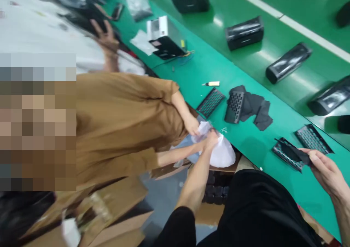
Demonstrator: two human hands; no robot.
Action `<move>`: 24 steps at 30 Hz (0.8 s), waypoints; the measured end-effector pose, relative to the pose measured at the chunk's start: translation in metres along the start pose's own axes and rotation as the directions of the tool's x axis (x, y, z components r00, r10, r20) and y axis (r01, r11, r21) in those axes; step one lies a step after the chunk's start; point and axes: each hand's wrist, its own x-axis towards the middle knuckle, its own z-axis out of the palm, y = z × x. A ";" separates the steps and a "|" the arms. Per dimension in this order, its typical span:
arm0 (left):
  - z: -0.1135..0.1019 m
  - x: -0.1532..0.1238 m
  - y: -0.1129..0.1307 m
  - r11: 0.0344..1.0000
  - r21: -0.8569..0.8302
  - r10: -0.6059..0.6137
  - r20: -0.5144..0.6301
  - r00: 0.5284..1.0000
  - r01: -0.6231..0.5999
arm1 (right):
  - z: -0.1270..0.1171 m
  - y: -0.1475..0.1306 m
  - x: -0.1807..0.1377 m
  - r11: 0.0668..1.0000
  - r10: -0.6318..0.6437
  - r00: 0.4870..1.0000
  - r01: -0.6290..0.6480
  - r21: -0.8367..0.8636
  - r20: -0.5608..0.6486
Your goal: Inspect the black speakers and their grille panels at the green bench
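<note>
A thin black sheet (pixel 305 157) is pinched between thumb and fingers in the right hand's (pixel 325 166) grip, seen over a perforated black panel (pixel 282 154) on the green surface (pixel 248 143). The left hand (pixel 211 140) is placed at a white bag (pixel 222 154), beside a co-worker's hand (pixel 191 125); how its grip is closed cannot be told. A pinkish label (pixel 156 43) is borne by a white-and-black device (pixel 169 50), too blurred to be read.

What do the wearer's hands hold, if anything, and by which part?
Right hand: a black sheet, by one end. Left hand: at the white bag, but its hold is unclear.
</note>
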 end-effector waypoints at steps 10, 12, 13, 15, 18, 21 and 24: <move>-0.060 -0.032 0.013 0.999 0.039 0.009 0.000 1.000 -0.009 | 0.015 0.039 -0.006 0.699 0.169 0.970 -0.244 0.672 0.177; -0.048 -0.047 0.039 0.992 -0.051 0.122 0.090 0.988 -0.118 | 0.020 0.042 -0.008 0.677 0.170 0.966 -0.259 0.689 0.197; -0.036 -0.056 0.055 0.977 -0.110 0.197 0.151 0.969 -0.181 | 0.022 0.044 -0.008 0.669 0.167 0.964 -0.264 0.695 0.206; -0.003 -0.076 0.092 0.929 -0.251 0.343 0.302 0.890 -0.273 | 0.024 0.046 -0.009 0.661 0.159 0.964 -0.264 0.703 0.212; 0.047 -0.105 0.144 0.718 -0.667 0.643 0.523 0.560 -0.200 | 0.019 0.050 -0.011 0.665 0.150 0.974 -0.228 0.711 0.171; 0.073 -0.122 0.182 0.640 -0.752 0.719 0.516 0.465 -0.156 | 0.005 0.058 -0.014 0.680 0.149 0.987 -0.141 0.720 0.053; 0.078 -0.128 0.215 0.658 -0.682 0.746 0.532 0.401 -0.320 | -0.011 0.065 -0.016 0.684 0.151 0.984 -0.033 0.729 -0.096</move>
